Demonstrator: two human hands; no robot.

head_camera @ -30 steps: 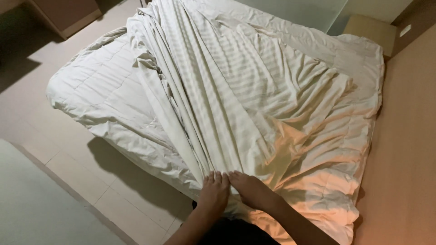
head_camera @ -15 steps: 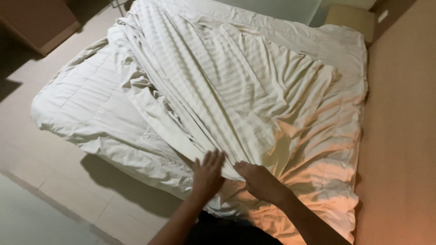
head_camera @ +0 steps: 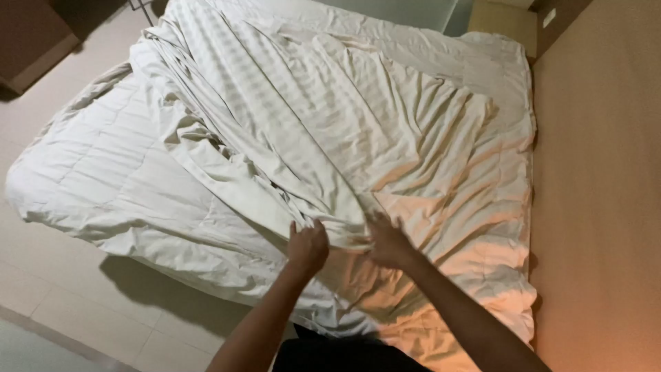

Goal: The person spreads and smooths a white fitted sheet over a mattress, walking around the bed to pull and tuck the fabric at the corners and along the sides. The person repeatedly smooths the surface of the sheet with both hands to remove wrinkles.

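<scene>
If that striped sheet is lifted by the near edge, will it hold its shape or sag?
Probably sag: the striped sheet lies in soft creases and bunched folds, so it looks floppy. It likely weighs little, gathering under the left hand and right hand. It may drag across the quilted duvet rather than slide cleanly.

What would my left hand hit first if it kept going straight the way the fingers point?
The left hand points up the bed and already grips the near edge of the striped sheet. Going on, it would likely meet the sheet's bunched folds lying on the quilt; depth is hard to judge.

One striped sheet (head_camera: 330,131), one quilt (head_camera: 103,179), two hands (head_camera: 308,246).
</scene>
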